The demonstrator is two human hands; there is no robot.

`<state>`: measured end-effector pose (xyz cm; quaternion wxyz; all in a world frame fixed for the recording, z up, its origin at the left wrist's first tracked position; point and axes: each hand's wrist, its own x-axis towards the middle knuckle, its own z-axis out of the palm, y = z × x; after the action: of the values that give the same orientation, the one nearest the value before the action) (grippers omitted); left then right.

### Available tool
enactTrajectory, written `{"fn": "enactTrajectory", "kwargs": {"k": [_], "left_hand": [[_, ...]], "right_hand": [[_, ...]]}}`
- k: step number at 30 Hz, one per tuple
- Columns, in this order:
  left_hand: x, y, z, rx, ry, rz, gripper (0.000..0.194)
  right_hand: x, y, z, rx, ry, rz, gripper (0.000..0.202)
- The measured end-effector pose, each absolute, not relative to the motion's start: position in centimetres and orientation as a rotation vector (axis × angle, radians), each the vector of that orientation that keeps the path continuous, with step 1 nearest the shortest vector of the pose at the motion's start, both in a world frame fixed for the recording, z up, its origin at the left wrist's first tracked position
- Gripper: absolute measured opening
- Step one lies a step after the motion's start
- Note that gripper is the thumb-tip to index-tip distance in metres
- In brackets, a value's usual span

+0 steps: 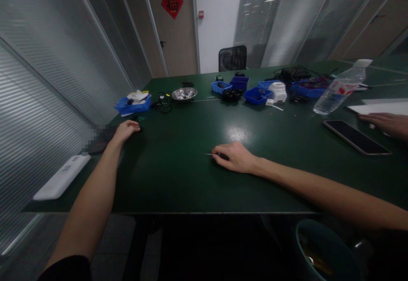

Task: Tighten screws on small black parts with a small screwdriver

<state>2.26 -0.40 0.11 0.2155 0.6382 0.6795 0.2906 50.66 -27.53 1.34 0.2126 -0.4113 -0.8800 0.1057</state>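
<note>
My right hand (234,157) rests on the green table (172,179) near the middle, its fingers closed round a small dark-handled tool (223,156). A thin metal tip sticks out to the left of the fingers. Farther left, my left hand (126,129) reaches over the table with its fingers bent together at a small dark object (140,128), too small to make out. Just behind that hand lie little green pieces (140,119).
A blue tray (134,104), a metal bowl (184,94), blue bins (257,95) and cables stand farther back. At right are a tilted bottle (342,87), a phone (356,137) and another person's hand (385,123). A white box (63,178) lies left; a bin (325,251) stands below.
</note>
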Motion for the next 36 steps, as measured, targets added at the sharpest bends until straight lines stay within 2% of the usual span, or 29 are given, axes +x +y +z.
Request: {"fn": "enactTrajectory", "kwargs": {"k": [10,22,36], "left_hand": [[3.2,-1.8,1.6,1.950,2.023,0.661,0.022],[2.3,-0.9,1.0,1.956,2.014,0.623,0.030],[6.1,-3.0,1.0,2.322,1.987,0.608,0.033]], "right_hand": [[50.6,-27.6,1.4,-1.137,-2.439,0.279,0.024],[50.6,-27.6,1.4,-1.139,-2.445,0.267,0.026],[50.6,-27.6,1.5,-1.135,-2.439,0.291,0.026]]}}
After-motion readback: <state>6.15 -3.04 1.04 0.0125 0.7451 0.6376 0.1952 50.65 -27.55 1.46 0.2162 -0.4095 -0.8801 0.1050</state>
